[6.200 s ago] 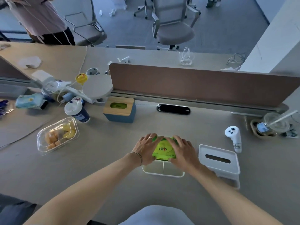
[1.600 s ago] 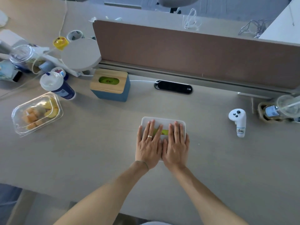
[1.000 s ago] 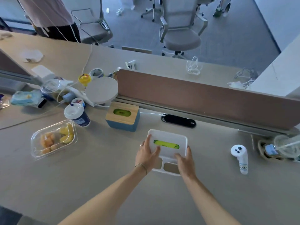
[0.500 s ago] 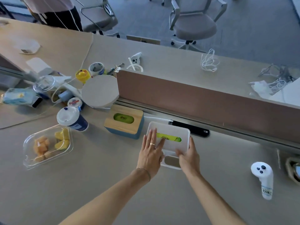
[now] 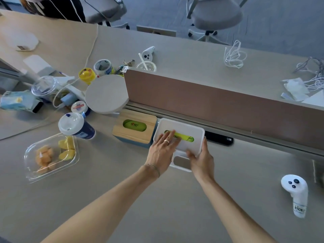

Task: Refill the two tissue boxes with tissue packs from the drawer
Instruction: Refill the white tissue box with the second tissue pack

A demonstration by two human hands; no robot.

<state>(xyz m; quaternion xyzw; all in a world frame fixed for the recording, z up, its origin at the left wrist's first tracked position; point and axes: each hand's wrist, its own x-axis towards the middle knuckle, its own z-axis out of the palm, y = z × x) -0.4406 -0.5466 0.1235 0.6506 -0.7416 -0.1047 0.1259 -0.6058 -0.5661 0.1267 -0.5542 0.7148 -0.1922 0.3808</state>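
The white tissue box [image 5: 190, 131] stands near the brown divider with a green tissue pack [image 5: 186, 138] showing through its lid slot. My left hand [image 5: 162, 152] lies flat on the lid's left part, fingers over the slot. My right hand [image 5: 201, 159] grips the box's near right corner. Touching the white box on its left is the blue tissue box with a wooden lid [image 5: 134, 131]; a green pack [image 5: 134, 125] shows in its oval opening. No drawer is in view.
A brown divider [image 5: 219, 104] runs behind the boxes, with a black strip [image 5: 219, 138] at its foot. A lidded cup [image 5: 75, 126], a clear fruit container [image 5: 50, 155] and clutter sit left. A white controller [image 5: 296, 193] stands at right. Office chairs are beyond the desk.
Both hands have slid the white tissue box away from me towards the divider, until it sits right beside the blue box. Earlier the lid was pressed down over the green pack.
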